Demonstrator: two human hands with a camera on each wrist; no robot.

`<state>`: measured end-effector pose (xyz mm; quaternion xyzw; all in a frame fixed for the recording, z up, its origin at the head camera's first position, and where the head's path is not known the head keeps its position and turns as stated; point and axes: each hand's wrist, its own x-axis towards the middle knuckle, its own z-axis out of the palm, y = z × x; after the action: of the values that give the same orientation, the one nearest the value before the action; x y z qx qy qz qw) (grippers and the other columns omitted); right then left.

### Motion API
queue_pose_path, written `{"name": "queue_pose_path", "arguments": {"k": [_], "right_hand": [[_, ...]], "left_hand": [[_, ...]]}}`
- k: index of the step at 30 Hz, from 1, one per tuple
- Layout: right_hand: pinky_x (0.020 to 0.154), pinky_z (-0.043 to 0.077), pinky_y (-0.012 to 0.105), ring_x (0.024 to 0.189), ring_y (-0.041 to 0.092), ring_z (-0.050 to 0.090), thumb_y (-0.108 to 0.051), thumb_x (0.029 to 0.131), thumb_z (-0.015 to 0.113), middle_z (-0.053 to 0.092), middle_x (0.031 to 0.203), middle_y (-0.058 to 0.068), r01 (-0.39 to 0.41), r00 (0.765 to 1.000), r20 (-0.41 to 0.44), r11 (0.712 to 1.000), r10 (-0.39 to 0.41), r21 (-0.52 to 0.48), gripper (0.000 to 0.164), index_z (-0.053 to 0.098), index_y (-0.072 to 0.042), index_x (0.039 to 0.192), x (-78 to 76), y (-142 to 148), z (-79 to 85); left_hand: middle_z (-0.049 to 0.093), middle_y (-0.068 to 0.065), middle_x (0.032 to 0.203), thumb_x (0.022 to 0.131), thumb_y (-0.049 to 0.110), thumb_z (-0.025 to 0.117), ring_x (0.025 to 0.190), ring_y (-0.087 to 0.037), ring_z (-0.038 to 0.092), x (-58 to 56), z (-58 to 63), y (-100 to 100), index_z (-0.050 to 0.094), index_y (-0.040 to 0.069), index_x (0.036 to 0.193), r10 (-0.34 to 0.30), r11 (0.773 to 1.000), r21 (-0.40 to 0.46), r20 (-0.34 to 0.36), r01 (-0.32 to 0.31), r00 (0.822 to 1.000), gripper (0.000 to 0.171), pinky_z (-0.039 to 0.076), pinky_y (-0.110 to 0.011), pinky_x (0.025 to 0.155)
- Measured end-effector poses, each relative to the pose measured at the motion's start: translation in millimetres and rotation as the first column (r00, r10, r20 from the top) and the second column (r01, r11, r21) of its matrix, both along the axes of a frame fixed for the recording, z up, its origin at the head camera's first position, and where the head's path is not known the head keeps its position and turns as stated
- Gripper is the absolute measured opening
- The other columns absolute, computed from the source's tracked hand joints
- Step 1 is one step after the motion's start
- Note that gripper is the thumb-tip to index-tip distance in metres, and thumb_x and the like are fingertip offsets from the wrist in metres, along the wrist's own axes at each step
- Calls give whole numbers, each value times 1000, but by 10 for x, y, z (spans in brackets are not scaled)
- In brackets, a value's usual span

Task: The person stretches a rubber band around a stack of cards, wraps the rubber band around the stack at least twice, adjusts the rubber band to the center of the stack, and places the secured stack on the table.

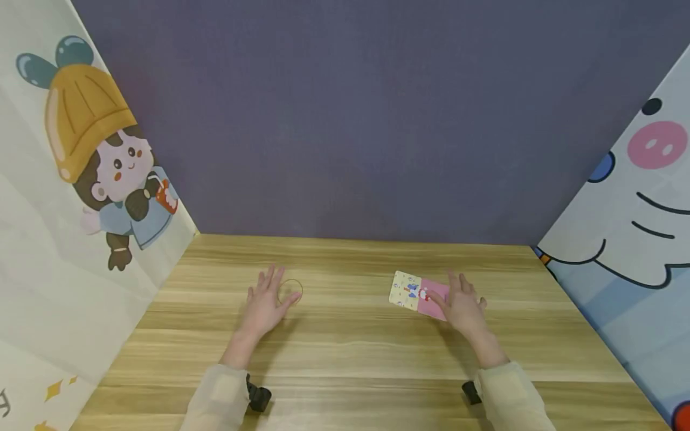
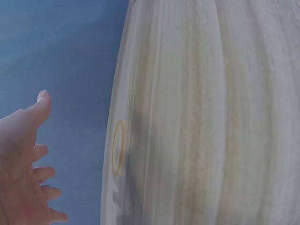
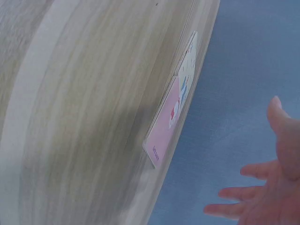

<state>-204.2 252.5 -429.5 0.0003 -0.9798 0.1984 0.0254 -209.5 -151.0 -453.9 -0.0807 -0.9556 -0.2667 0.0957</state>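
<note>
My left hand (image 1: 264,308) hovers above the wooden table with its fingers spread and holds nothing. Beside its thumb lies a thin yellow rubber-band-like ring (image 1: 301,286), which the left wrist view shows as a narrow yellow loop (image 2: 114,159) flat on the wood. On the other side, my right hand (image 1: 465,308) is also spread, holding nothing, and overlaps the right end of a small flat booklet (image 1: 405,290) in the head view. One part of the booklet is cream with small drawings, the other pink (image 3: 164,133) with a white figure and lettering.
A wood-grain table (image 1: 345,359) spans the front. Behind it stands a dark blue-grey panel (image 1: 345,120). Cartoon-printed white sheets line the left side (image 1: 32,239) and the right side (image 1: 647,287). Black wrist devices (image 1: 259,399) sit at both sleeves.
</note>
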Motion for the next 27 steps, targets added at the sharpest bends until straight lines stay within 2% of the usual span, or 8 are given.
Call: {"name": "queue_pose_path", "arguments": {"k": [5, 10, 13, 16, 19, 22, 27], "right_hand": [[87, 16, 72, 119, 54, 19, -52, 88, 41, 15, 136, 34, 38, 999, -12, 996, -40, -76, 82, 12, 5, 138, -29, 46, -40], [95, 19, 62, 119, 53, 19, -46, 88, 47, 15, 135, 37, 67, 998, 6, 977, -67, -201, 81, 12, 10, 136, -63, 88, -73], [99, 20, 58, 119, 52, 21, -42, 88, 49, 18, 133, 39, 82, 996, 3, 962, -84, -262, 80, 13, 13, 134, -79, 106, -91], [97, 27, 55, 116, 51, 29, -36, 88, 53, 25, 129, 39, 101, 994, -3, 943, -108, -318, 76, 17, 15, 132, -85, 116, -105], [93, 35, 53, 111, 51, 36, -30, 87, 56, 30, 125, 40, 137, 990, 30, 911, -136, -390, 73, 19, 16, 131, -87, 123, -120], [91, 37, 52, 109, 50, 39, -28, 87, 56, 31, 124, 39, 185, 983, 91, 876, -162, -446, 73, 19, 15, 132, -86, 123, -131], [93, 36, 50, 112, 47, 38, -30, 86, 57, 32, 125, 37, 257, 965, 178, 829, -193, -496, 74, 19, 13, 132, -104, 135, -168]], "left_hand": [[19, -21, 142, 85, 40, 56, 126, -45, 17, -8, -24, -28, 26, 3, 138, 18, 997, 80, -59, -13, 998, 71, 18, -65, 95], [23, -26, 139, 84, 35, 60, 122, -45, 26, -32, -60, -42, 29, -1, 135, 39, 987, 161, -92, -24, 995, 70, 25, -60, 96], [25, -27, 137, 83, 31, 62, 121, -45, 28, -43, -78, -44, 30, -3, 134, 51, 971, 236, -97, -27, 994, 69, 28, -55, 97], [28, -29, 135, 81, 26, 65, 120, -44, 30, -71, -105, -42, 32, -5, 132, 66, 952, 304, -114, -29, 991, 68, 29, -52, 98], [33, -30, 131, 78, 21, 68, 117, -44, 35, -97, -133, -32, 35, -7, 130, 86, 935, 354, -133, -34, 987, 68, 32, -51, 97], [37, -29, 128, 76, 19, 71, 109, -43, 42, -114, -163, -20, 36, -7, 129, 112, 913, 403, -111, -58, 988, 69, 39, -50, 90], [39, -29, 127, 72, 16, 74, 100, -44, 49, -133, -201, -6, 36, -4, 130, 162, 871, 473, -23, -132, 986, 72, 48, -45, 79]]}}
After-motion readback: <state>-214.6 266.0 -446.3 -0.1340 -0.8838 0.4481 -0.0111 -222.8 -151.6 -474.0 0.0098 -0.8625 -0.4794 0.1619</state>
